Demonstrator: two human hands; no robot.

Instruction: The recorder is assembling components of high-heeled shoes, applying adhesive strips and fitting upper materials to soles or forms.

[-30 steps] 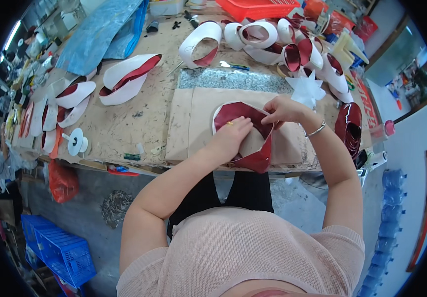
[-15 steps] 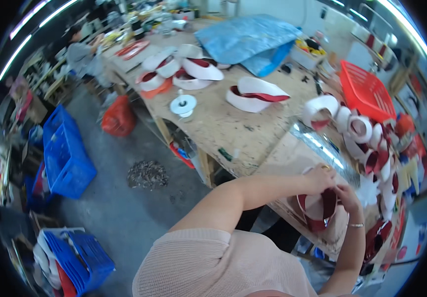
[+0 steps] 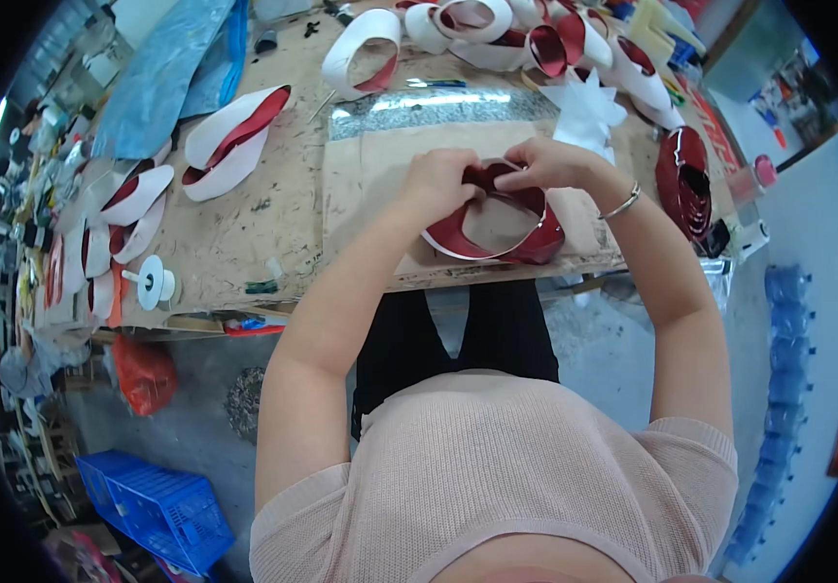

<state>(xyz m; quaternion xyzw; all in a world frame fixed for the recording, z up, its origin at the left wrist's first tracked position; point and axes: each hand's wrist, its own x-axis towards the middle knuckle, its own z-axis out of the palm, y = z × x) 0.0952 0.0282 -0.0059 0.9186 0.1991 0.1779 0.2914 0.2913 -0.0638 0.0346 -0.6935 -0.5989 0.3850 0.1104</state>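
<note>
A dark red shoe upper [image 3: 543, 241], bent into an open loop, lies on a pale board [image 3: 366, 180] at the table's near edge. My left hand [image 3: 443, 183] grips its far rim from the left, fingers bent and thumb inward. From the right, my right hand [image 3: 547, 163] pinches the same rim a short way off, thumb pointing toward the left hand. Part of the rim is hidden under the fingers. Close beyond the right hand lies a white jagged-edged sheet [image 3: 586, 112].
White uppers with red insides [image 3: 366, 53] lie along the back of the table, and more [image 3: 234, 136] at left. Dark red glossy uppers [image 3: 677, 185] are stacked at right. A blue sheet [image 3: 161, 83], a white spool [image 3: 154, 283] and a blue floor crate [image 3: 161, 510] are leftward.
The view has swung to the right, so the table and my hands now appear nearer the middle. Both hands remain on the upper, now slightly farther apart along its rim.
</note>
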